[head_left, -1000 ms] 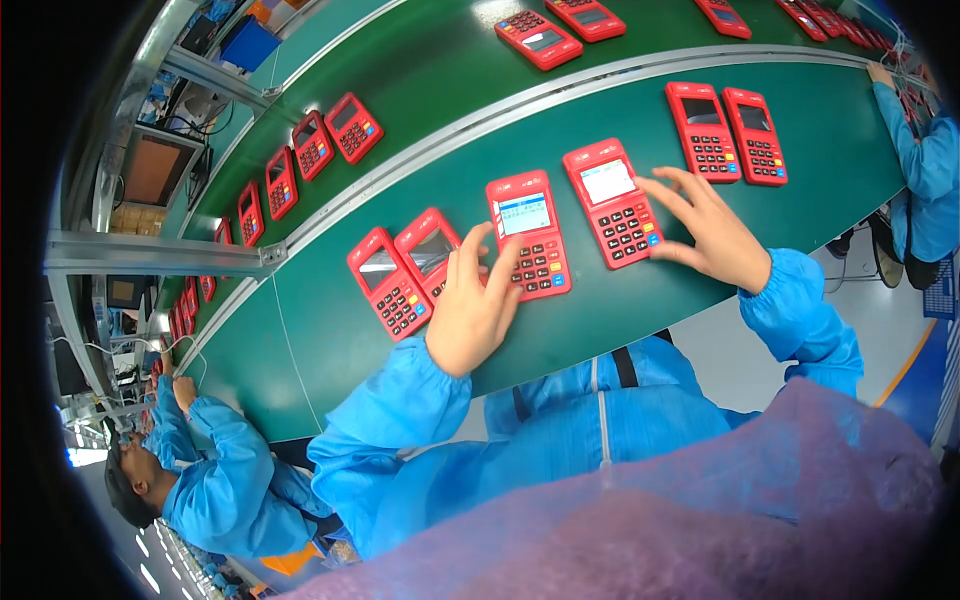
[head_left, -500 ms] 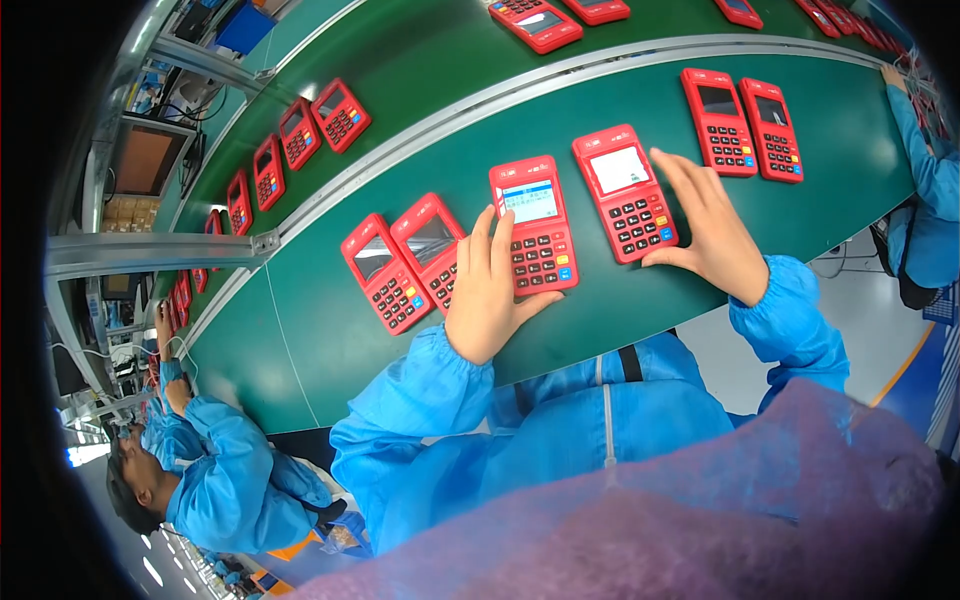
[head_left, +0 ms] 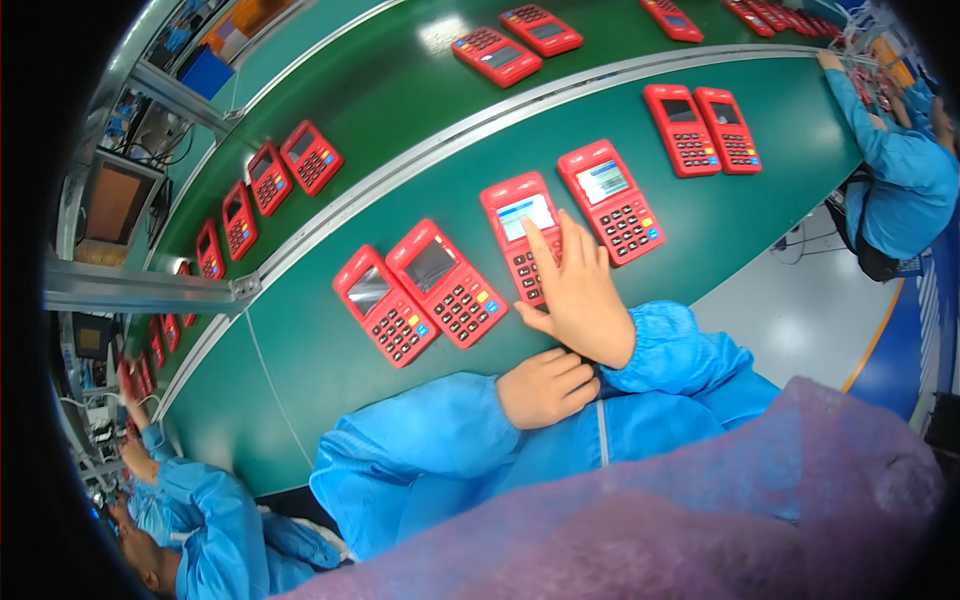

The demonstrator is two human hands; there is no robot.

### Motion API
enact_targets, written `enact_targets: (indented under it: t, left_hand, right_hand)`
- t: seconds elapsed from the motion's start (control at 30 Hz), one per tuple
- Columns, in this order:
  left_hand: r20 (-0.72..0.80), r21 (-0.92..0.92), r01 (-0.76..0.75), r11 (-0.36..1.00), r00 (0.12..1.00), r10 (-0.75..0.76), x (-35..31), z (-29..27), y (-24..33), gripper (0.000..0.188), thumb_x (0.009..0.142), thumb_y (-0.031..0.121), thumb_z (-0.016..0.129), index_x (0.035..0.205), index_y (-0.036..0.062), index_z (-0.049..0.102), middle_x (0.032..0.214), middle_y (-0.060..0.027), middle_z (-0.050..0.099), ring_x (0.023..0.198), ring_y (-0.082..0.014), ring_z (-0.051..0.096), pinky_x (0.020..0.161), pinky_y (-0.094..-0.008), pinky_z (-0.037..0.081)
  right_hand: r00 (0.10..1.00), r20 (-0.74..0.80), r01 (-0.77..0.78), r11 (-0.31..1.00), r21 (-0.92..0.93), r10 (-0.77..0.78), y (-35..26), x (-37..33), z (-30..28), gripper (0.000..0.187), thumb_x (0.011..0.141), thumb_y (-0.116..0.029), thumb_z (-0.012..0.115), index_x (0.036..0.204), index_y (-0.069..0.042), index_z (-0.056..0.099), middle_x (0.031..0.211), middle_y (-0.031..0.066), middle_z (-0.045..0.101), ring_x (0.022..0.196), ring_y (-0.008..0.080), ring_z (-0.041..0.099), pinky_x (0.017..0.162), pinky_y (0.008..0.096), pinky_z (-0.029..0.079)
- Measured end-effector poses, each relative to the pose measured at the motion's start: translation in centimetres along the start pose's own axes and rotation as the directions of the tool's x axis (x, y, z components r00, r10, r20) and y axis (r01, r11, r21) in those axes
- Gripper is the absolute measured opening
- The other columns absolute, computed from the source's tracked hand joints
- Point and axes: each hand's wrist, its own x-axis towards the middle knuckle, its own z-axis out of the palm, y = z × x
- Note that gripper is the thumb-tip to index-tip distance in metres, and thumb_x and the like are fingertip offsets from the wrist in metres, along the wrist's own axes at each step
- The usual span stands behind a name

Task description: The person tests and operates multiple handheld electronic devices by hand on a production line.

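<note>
My right hand (head_left: 582, 302) reaches over a red card payment terminal (head_left: 513, 262) with a lit screen. Its fingers are stretched out; the index fingertip is at that screen, and the hand covers part of the keypad. At the table's near edge, just below, my left hand (head_left: 548, 388) rests with its fingers loosely curled, holding nothing I can see. To the right lies a second lit terminal (head_left: 628, 236), beside my right fingers. Two dark-screened terminals lie on the left, one outer (head_left: 402, 343) and one inner (head_left: 463, 316).
Two more terminals (head_left: 682, 155) lie side by side toward the right of the green table (head_left: 330, 410). Behind a metal rail (head_left: 430, 138) runs a darker green surface (head_left: 385, 95) with several terminals. A metal post (head_left: 150, 287) juts in at left. Co-workers in blue sit at both sides.
My left hand has left the lit terminal and drawn back to the table edge, its fingers curling. My right hand has moved left, from the right-hand terminal to the other lit one.
</note>
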Motion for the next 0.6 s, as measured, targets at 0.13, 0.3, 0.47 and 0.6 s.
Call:
enact_targets:
  t: [0.13, 0.3, 0.47, 0.6]
  left_hand:
    - [0.074, -0.032, -0.049, 0.998, 0.996, 0.051, 0.0, -0.4, 0.1, 0.023, 0.066, 0.010, 0.064, 0.087, 0.0031, 0.059, 0.082, -0.0062, 0.054, 0.072, -0.0195, 0.053, 0.066, -0.0303, 0.046]
    - [0.110, -0.010, -0.021, 1.000, 0.994, 0.022, 0.3, -0.4, 0.1, 0.022, 0.066, 0.012, 0.059, 0.087, 0.0036, 0.058, 0.078, -0.0047, 0.053, 0.072, -0.0179, 0.052, 0.064, -0.0282, 0.043]
    - [0.096, 0.043, 0.001, 0.999, 0.995, -0.005, 1.1, -0.7, -0.2, 0.022, 0.065, 0.010, 0.059, 0.085, 0.0034, 0.058, 0.076, -0.0036, 0.051, 0.068, -0.0169, 0.050, 0.062, -0.0272, 0.042]
    - [0.112, 0.045, 0.012, 0.999, 0.994, -0.017, 1.9, -0.6, -0.5, 0.023, 0.064, 0.009, 0.059, 0.086, 0.0027, 0.058, 0.076, -0.0031, 0.051, 0.067, -0.0164, 0.050, 0.060, -0.0273, 0.042]
  right_hand:
    - [0.995, -0.100, -0.027, 0.998, -0.055, 0.021, 0.7, 0.1, 0.9, 0.081, 0.068, -0.021, 0.069, 0.138, -0.006, 0.030, 0.122, 0.0291, 0.039, 0.112, 0.0386, 0.040, 0.086, 0.0500, 0.036]
    - [0.993, -0.113, 0.031, 0.996, 0.087, -0.021, 1.4, 0.5, 0.0, 0.078, 0.071, -0.018, 0.069, 0.137, -0.004, 0.029, 0.115, 0.0217, 0.044, 0.102, 0.0352, 0.043, 0.088, 0.0440, 0.036]
    - [0.981, -0.193, 0.078, 0.867, 0.492, 0.021, 8.2, -1.9, -7.1, 0.077, 0.073, -0.022, 0.067, 0.137, -0.001, 0.029, 0.127, 0.0224, 0.042, 0.116, 0.0356, 0.043, 0.101, 0.0404, 0.032]
    - [0.815, -0.523, -0.102, 0.950, 0.296, 0.250, 22.2, 1.6, -14.0, 0.063, 0.077, -0.016, 0.064, 0.130, 0.004, 0.035, 0.098, 0.0214, 0.061, 0.082, 0.0247, 0.063, 0.071, 0.0337, 0.050]
